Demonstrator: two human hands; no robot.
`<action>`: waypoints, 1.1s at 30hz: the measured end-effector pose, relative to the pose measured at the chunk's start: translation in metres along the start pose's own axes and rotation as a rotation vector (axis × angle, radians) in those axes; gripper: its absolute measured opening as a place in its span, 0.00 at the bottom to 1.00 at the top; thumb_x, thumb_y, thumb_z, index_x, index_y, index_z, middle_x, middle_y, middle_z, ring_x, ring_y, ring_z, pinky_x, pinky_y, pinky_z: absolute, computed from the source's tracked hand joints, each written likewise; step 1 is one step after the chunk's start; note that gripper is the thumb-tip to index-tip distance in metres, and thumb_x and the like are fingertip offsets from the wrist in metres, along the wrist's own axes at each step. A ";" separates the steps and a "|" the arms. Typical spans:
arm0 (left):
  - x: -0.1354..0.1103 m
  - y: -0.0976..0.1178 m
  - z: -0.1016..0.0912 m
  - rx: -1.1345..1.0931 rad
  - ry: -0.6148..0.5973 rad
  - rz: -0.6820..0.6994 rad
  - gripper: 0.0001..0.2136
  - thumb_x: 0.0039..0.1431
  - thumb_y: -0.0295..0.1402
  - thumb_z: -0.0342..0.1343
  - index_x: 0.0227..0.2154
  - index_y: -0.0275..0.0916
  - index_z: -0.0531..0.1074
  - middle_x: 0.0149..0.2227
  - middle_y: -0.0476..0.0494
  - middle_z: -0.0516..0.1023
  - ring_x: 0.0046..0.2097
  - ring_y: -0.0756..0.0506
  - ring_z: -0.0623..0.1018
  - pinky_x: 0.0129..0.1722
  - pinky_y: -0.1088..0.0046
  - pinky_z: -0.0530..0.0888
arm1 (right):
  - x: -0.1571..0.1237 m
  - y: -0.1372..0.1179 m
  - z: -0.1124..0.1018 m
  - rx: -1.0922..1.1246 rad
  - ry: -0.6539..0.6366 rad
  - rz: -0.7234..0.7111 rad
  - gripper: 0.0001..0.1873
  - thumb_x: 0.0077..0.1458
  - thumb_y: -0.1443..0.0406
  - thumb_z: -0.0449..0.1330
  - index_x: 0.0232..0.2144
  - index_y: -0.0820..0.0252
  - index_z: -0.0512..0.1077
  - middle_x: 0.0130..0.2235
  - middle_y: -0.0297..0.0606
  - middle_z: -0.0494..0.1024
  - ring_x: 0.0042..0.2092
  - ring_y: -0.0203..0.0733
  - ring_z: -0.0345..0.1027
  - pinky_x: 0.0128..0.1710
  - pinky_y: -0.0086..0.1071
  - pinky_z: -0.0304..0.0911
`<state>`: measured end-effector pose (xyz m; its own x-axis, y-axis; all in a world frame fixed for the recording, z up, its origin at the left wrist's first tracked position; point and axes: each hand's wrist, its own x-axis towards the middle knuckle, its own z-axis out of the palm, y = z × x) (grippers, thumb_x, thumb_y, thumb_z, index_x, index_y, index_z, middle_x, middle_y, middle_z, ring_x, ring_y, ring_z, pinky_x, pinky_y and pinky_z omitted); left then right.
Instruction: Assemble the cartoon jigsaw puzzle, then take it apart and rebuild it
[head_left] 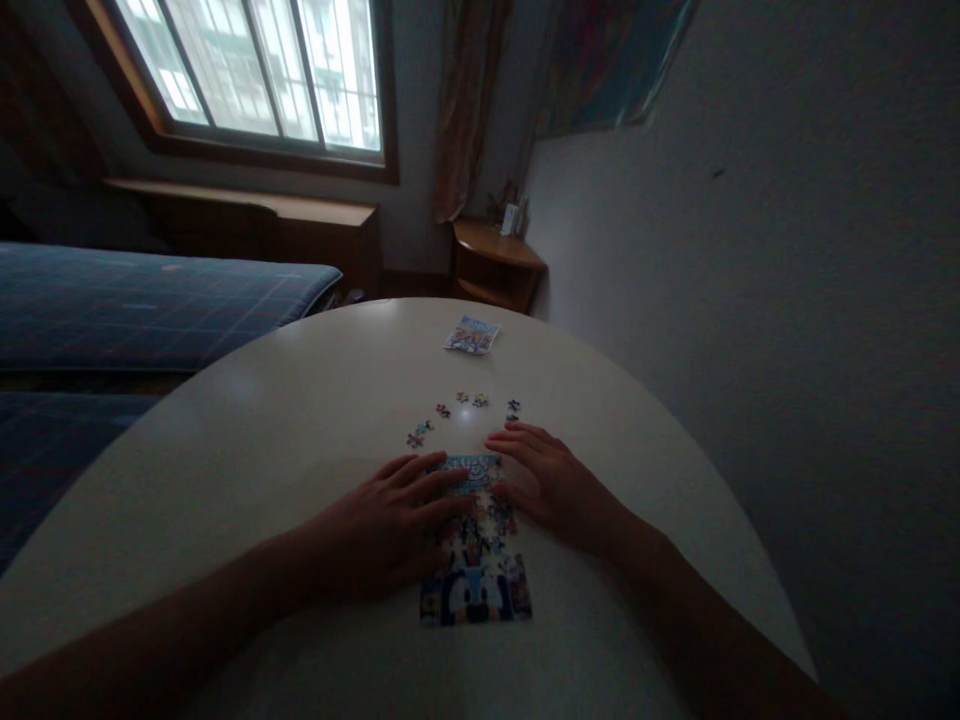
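A partly joined jigsaw puzzle lies flat on the white round table, with a blue cartoon face at its near end and gaps around its middle. My left hand rests over its left side, fingers stretched across the upper pieces and hiding some of them. At the puzzle's upper right edge is my right hand, fingers spread and thumb by the pieces. Beyond the hands, several loose puzzle pieces form a rough arc. Two dark loose pieces lie just past my right fingertips.
A small printed picture sheet lies near the far edge of the table. A bed with a blue plaid mattress stands at left. A wooden corner shelf is behind the table, and a wall runs along the right.
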<state>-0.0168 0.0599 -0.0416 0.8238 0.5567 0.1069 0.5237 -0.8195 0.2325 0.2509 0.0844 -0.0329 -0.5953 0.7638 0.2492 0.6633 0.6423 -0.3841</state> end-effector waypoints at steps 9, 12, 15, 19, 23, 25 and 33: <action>-0.001 0.002 0.007 -0.025 0.037 -0.028 0.28 0.63 0.44 0.55 0.64 0.50 0.57 0.68 0.45 0.56 0.68 0.31 0.55 0.64 0.46 0.59 | 0.003 0.013 0.013 0.010 -0.077 0.032 0.23 0.61 0.57 0.60 0.57 0.56 0.69 0.61 0.45 0.69 0.68 0.53 0.48 0.65 0.54 0.49; -0.001 0.005 0.008 -0.038 0.051 -0.050 0.31 0.59 0.46 0.58 0.64 0.48 0.58 0.68 0.44 0.56 0.68 0.30 0.54 0.64 0.45 0.58 | 0.005 0.011 0.010 0.032 -0.063 -0.012 0.21 0.61 0.59 0.60 0.55 0.58 0.70 0.57 0.45 0.72 0.64 0.50 0.56 0.64 0.51 0.52; -0.001 0.007 0.009 -0.043 0.048 -0.058 0.32 0.58 0.46 0.60 0.62 0.48 0.59 0.68 0.44 0.55 0.68 0.30 0.53 0.64 0.44 0.57 | 0.006 0.009 0.009 0.052 -0.047 -0.029 0.19 0.62 0.60 0.60 0.53 0.59 0.71 0.54 0.45 0.73 0.59 0.47 0.61 0.61 0.48 0.56; -0.001 0.008 0.011 -0.033 0.048 -0.067 0.32 0.57 0.45 0.60 0.63 0.47 0.57 0.68 0.43 0.55 0.68 0.31 0.53 0.65 0.44 0.57 | 0.006 0.007 0.010 0.046 -0.033 -0.007 0.18 0.61 0.60 0.60 0.53 0.58 0.72 0.53 0.46 0.73 0.57 0.47 0.63 0.60 0.47 0.58; 0.000 0.008 0.011 -0.029 0.047 -0.063 0.32 0.58 0.44 0.60 0.63 0.47 0.57 0.69 0.43 0.54 0.69 0.30 0.52 0.65 0.44 0.56 | 0.004 0.006 0.009 0.047 -0.045 0.003 0.19 0.62 0.60 0.59 0.54 0.59 0.71 0.53 0.46 0.73 0.57 0.47 0.63 0.59 0.46 0.59; -0.001 0.008 0.009 -0.029 0.040 -0.059 0.31 0.60 0.43 0.58 0.64 0.46 0.56 0.69 0.43 0.55 0.69 0.31 0.52 0.65 0.44 0.56 | 0.003 0.006 0.007 0.053 -0.059 -0.004 0.20 0.63 0.59 0.59 0.54 0.60 0.70 0.53 0.47 0.72 0.57 0.47 0.62 0.59 0.45 0.59; -0.005 -0.017 -0.005 -0.080 0.033 -0.045 0.26 0.66 0.33 0.50 0.65 0.45 0.53 0.70 0.46 0.52 0.70 0.39 0.51 0.67 0.54 0.56 | 0.000 0.007 0.004 0.039 -0.097 -0.023 0.30 0.58 0.50 0.62 0.57 0.60 0.66 0.56 0.49 0.69 0.59 0.51 0.59 0.61 0.48 0.58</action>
<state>-0.0306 0.0716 -0.0414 0.7918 0.5976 0.1262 0.5397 -0.7812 0.3137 0.2535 0.0885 -0.0390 -0.6528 0.7378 0.1717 0.6318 0.6554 -0.4139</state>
